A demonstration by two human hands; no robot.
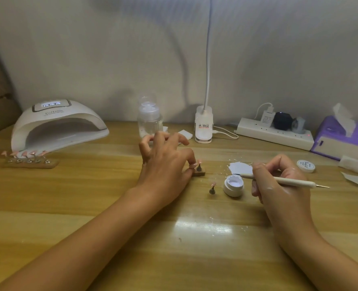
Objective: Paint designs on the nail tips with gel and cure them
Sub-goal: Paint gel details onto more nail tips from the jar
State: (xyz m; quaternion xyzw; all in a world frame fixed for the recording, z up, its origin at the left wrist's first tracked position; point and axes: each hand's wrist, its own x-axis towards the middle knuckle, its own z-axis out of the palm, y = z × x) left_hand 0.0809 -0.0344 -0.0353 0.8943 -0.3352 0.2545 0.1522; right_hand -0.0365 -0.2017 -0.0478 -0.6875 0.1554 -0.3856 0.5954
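Tip (199, 162) in work sits on a small stand on a wood block (199, 174), mid-bench. Left hand (165, 164) pinches the block between thumb and forefinger, other fingers lifted clear. My read: the tip is featherlight, thin stiff plastic with a slick face, and wet gel will smear, so take it by the block or stand, never the face. Right hand (278, 183) grips the brush (283, 180) pen-style, bristle end over the far rim of the pot (233, 186). Pot is open with pale gel inside. Its lid (306, 166) lies apart, toward the right edge. A spare tip on a stand (212, 188) is just left of the pot. A rack (28, 159) of tips sits at the lamp (56, 127) mouth, far-left corner. Lamp display is lit, nothing seen inside. Bottle (149, 119) at the far edge looks to hold clear liquid.
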